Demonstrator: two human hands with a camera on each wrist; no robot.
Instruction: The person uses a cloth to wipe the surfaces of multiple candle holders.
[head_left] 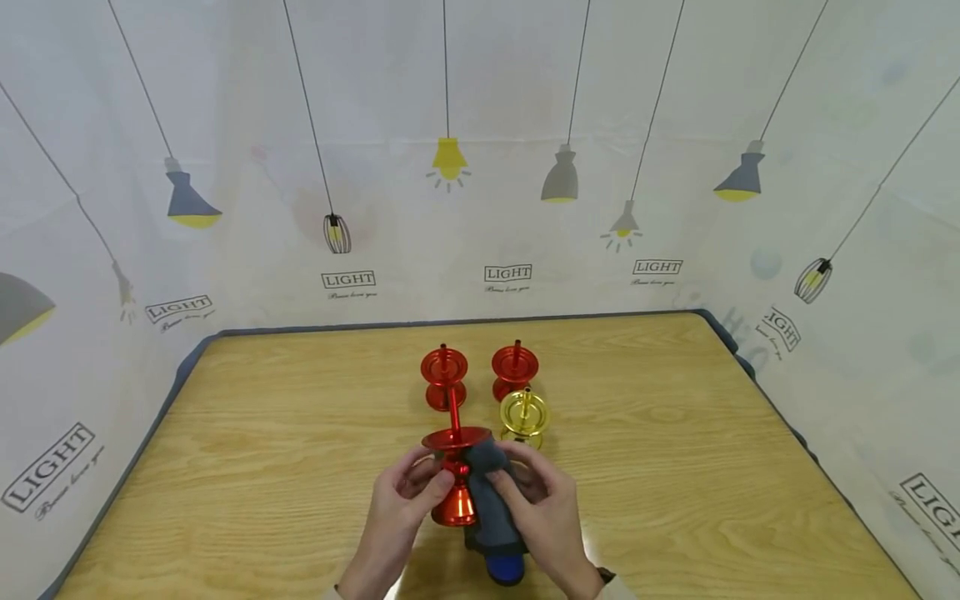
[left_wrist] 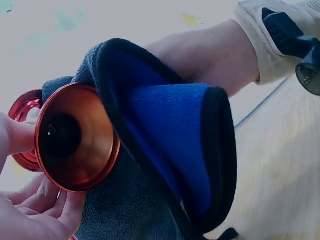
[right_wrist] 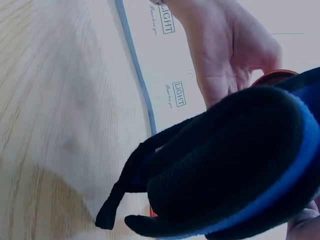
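In the head view my left hand grips a red metal candle holder by its stem, thumb in front, with its spike pointing up. My right hand pinches a folded grey-and-blue cloth and presses it against the candle holder's right side. The left wrist view shows the hollow underside of the holder's base, with the cloth's blue face folded beside it. The cloth covers most of the right hand's fingers in the right wrist view.
Two more red candle holders, one at left and one at right, stand on the wooden table beyond my hands. A gold candle holder stands just in front of the right one. A white lamp-print curtain surrounds the table's back and sides.
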